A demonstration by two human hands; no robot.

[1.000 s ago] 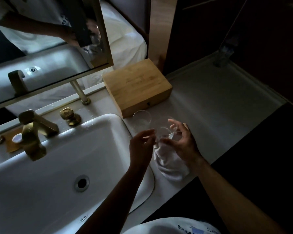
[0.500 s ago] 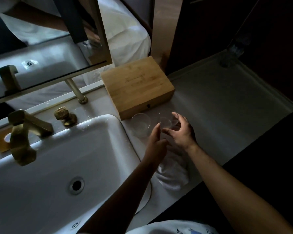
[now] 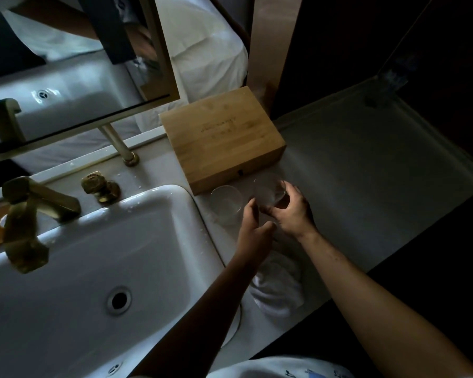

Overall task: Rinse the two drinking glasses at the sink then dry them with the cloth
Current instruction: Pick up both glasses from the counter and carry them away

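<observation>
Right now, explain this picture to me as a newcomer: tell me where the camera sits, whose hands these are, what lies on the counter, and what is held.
There is no machine. A person wears one camera on the head, looking down at their own bare hands. The right hand holds a clear glass on or just above the countertop. The left hand is beside it, holding nothing. A second glass stands near the wooden box. A white cloth lies crumpled on the counter beside the white sink, behind which stands a brass tap.
</observation>
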